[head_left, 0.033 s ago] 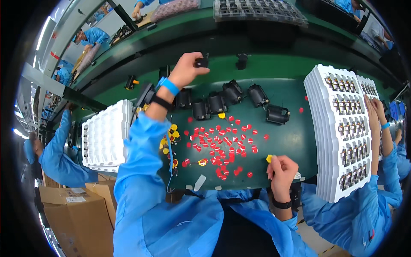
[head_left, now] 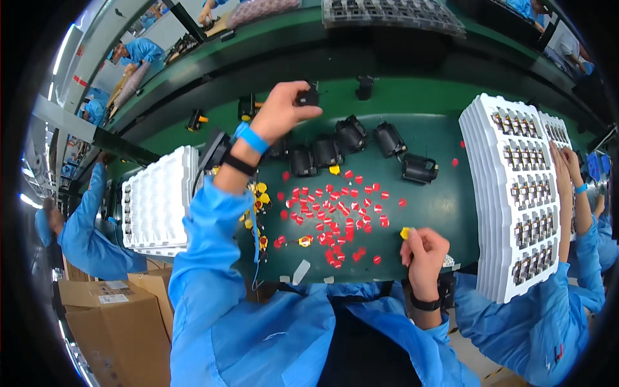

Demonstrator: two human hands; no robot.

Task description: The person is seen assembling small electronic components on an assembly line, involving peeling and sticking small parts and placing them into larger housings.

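My left hand (head_left: 281,113) is closed on a small black part (head_left: 308,95) over the far side of the green work surface. Its thumb and fingers cover much of that part. Near the front edge, my right hand (head_left: 425,257) pinches a small yellow piece (head_left: 404,233) between thumb and fingertips. Below my left hand stands a loose row of black cylindrical housings (head_left: 326,153), one lying farther right (head_left: 420,169). Many small red pieces with white marks (head_left: 348,208) lie scattered between my hands. Yellow pieces with wires (head_left: 260,197) lie beside my left forearm.
Stacked white trays of small metal parts (head_left: 503,193) rise at the right, by a co-worker's hands (head_left: 567,164). Another white tray stack (head_left: 158,200) stands left. Black parts (head_left: 365,88) sit on the far ledge. Cardboard boxes (head_left: 116,329) stand lower left.
My left hand has shifted slightly right and nearer with the black part, baring more of a black-and-orange part behind it. My right hand has risen slightly with the yellow piece.
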